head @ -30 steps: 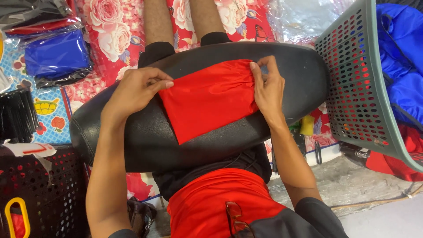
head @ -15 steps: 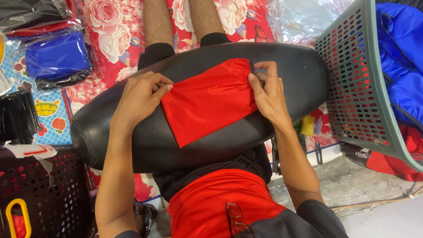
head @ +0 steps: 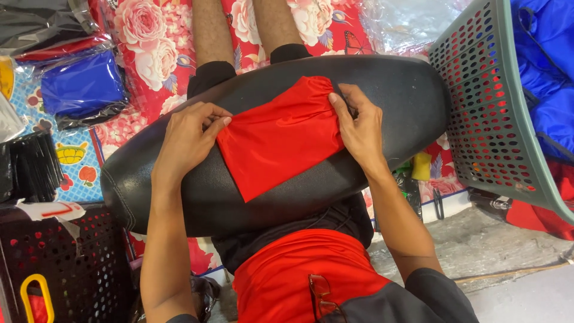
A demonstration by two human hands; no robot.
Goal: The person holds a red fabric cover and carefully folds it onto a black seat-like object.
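A folded red cloth (head: pixel 278 137) lies on a black padded oval cushion (head: pixel 394 96) resting across my lap. My left hand (head: pixel 188 140) presses its fingertips on the cloth's left edge. My right hand (head: pixel 357 128) lies flat on the cloth's right edge near the gathered waistband. Both hands hold the cloth down against the cushion. More red fabric (head: pixel 287 281) is bunched in my lap below the cushion.
A grey perforated plastic basket (head: pixel 490 113) with blue fabric (head: pixel 550 66) stands at the right. Bagged blue and black garments (head: pixel 81 87) lie at the upper left on a flowered mat (head: pixel 149 36). A black perforated crate (head: pixel 66 263) sits at the lower left.
Both hands have shifted slightly inward and up along the cloth's edges, and the cloth is folded a little narrower.
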